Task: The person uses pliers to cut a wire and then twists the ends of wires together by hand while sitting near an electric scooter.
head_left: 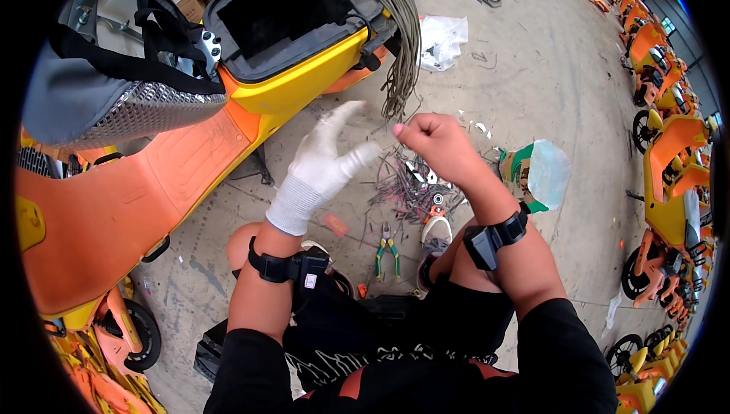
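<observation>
My left hand, in a white knit glove, is open, its thumb and index finger spread apart with nothing seen between them. To its right, my bare right hand is closed with thumb and index finger pressed together; whatever it may pinch is too small to make out. Just above both hands hang the loose ends of a thick grey-green bundle of cables or wires, draped over the yellow and orange scooter. On the floor beneath lies a pile of cut wire scraps. Green-handled pliers lie between my feet.
The scooter body with its grey seat tipped up fills the left. A green and white bag stands right of the scraps. White plastic lies farther off. Rows of orange scooters line the right side.
</observation>
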Demonstrator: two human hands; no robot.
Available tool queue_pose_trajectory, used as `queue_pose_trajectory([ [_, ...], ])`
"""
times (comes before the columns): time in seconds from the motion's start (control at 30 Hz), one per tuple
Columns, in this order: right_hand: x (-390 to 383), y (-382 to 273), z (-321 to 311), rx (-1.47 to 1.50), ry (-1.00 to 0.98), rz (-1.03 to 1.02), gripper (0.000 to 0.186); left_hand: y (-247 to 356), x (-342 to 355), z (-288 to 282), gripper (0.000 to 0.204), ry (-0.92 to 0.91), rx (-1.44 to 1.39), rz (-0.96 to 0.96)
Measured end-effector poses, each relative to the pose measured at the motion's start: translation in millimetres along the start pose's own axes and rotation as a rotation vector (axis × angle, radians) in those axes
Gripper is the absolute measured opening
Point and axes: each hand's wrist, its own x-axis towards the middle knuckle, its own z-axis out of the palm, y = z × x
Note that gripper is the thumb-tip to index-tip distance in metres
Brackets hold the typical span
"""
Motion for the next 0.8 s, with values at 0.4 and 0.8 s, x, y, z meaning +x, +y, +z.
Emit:
queue_pose_trajectory([
  [0.4, 11, 8, -12, -0.01, 0.087, -0.005, 0.04, -1, -1, -5, 0.027, -0.218, -0.425, -0.352],
  [0.8, 30, 44, -90, 0.23, 0.477, 0.144, 0.038, -18, -8, -23, 0.025, -0.214, -0.654, -0.429],
])
